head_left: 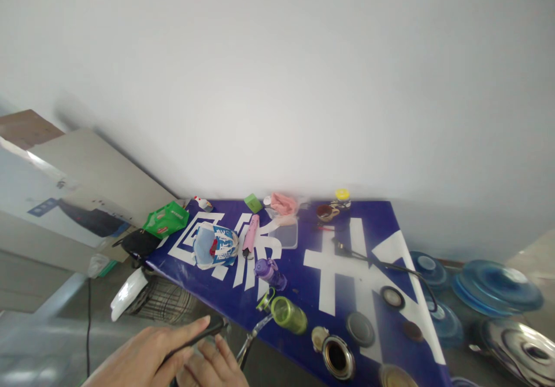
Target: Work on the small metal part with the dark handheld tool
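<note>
Now, line by line, with places taken from the green bottle [289,314]:

Left hand: the left hand [145,355] is closing around a slim black tool [197,336], thumb lying along its shaft; it is working near the bench's [368,260] front edge, left of the green bottle.

Right hand: the right hand [212,367] is sitting under the left, fingers curled together; what it is gripping I cannot tell, though a metal piece [251,341] is poking out beside it toward the green bottle.

Tool position: the black tool is pointing up and right, its tip just short of the green bottle.

Doing it well: I judge that bracing both wrists and keeping the tip steady is what matters here.

Watch for: the green bottle is lying on its side and could roll; the open tin [338,357] is sitting just right of it, near the edge.

Behind: the purple bottle [269,271] is lying just beyond the green bottle.
</note>
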The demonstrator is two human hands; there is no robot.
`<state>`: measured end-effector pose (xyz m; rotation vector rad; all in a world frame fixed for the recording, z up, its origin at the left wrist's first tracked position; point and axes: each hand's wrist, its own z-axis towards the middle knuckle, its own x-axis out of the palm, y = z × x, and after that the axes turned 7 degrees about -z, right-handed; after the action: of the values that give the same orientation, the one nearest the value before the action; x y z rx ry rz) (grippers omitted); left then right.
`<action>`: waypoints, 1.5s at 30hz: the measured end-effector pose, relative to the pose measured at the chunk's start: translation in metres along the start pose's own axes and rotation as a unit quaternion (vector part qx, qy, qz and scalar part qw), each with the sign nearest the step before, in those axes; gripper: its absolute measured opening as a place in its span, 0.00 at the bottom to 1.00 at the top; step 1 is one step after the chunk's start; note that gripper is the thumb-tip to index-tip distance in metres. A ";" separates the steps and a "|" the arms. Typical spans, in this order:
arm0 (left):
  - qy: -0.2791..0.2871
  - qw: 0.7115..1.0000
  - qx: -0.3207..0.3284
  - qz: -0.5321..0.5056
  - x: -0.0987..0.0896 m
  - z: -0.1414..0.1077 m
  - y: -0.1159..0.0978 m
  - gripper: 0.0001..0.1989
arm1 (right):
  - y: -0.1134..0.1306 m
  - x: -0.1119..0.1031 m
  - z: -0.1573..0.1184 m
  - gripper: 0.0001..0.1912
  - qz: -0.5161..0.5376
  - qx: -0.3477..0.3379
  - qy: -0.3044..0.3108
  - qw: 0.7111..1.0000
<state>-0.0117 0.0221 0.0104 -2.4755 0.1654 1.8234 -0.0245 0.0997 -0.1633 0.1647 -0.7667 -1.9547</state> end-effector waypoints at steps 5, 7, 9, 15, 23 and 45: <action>0.019 0.999 -0.033 -0.009 0.004 -0.001 0.003 0.21 | 0.000 0.001 0.000 0.12 0.000 0.004 -0.005 1.000; 0.011 0.999 -0.033 -0.010 0.008 -0.001 0.007 0.21 | -0.001 0.002 -0.001 0.12 -0.002 0.000 0.000 1.000; 0.015 1.000 -0.024 -0.005 0.008 -0.001 0.008 0.21 | -0.001 0.002 -0.002 0.11 -0.005 0.007 -0.007 1.000; 0.053 0.998 -0.027 0.008 -0.008 0.006 -0.010 0.22 | 0.000 0.003 -0.008 0.12 0.000 0.000 0.002 1.000; 0.004 1.000 0.018 0.010 -0.011 0.008 -0.012 0.20 | 0.003 0.005 -0.017 0.10 -0.011 0.002 0.005 1.000; 0.029 0.999 -0.015 0.022 -0.007 0.004 -0.008 0.20 | 0.000 0.003 -0.009 0.12 -0.003 0.002 -0.007 1.000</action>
<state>-0.0168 0.0306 0.0155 -2.5664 0.1981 1.7834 -0.0222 0.0935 -0.1698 0.1564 -0.7808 -1.9618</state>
